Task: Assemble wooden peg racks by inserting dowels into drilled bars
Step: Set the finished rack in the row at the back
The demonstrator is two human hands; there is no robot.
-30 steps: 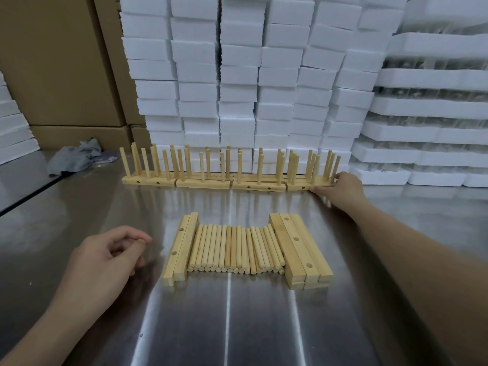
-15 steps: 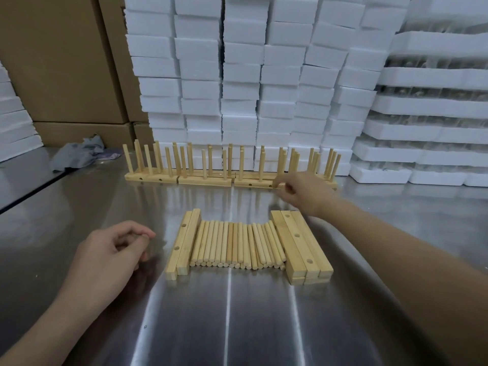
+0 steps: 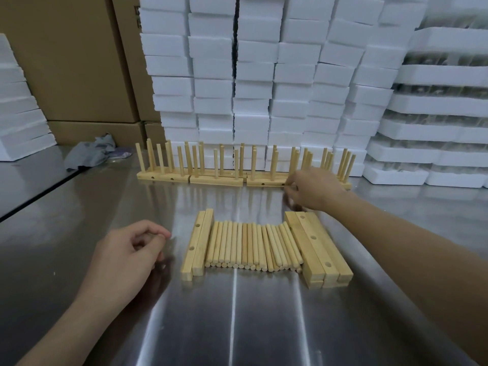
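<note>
Nearest us, our left hand point(image 3: 124, 257) rests on the steel table point(image 3: 237, 326) with its fingers loosely curled, thumb meeting forefinger, and nothing in it.

Just right of it the stock lies flat. A row of loose dowels point(image 3: 250, 244) is packed side by side, with a pair of drilled bars point(image 3: 198, 244) against its left edge and a stacked group of bars point(image 3: 317, 247) against its right. We judge the dowels to be light, stiff and smooth. They will likely roll once freed from the row, so we would pinch one near the middle or lift it by an end. The bars are square and stable, and they are best gripped across their long sides, away from the holes.

Beyond the stacked bars, our right hand point(image 3: 314, 188) hovers close to the front of the finished racks point(image 3: 216, 175). Its fingers are curled downward and blurred, so we cannot tell whether they pinch anything. The racks stand in a line with their pegs upright.

A grey cloth point(image 3: 89, 153) lies at far left. Behind the racks stand cardboard boxes point(image 3: 74, 62), closed so their contents are hidden. Beside them are white foam blocks point(image 3: 253, 75) and, to the right, foam trays point(image 3: 443, 101) with something dark between the layers that is too indistinct to name.
</note>
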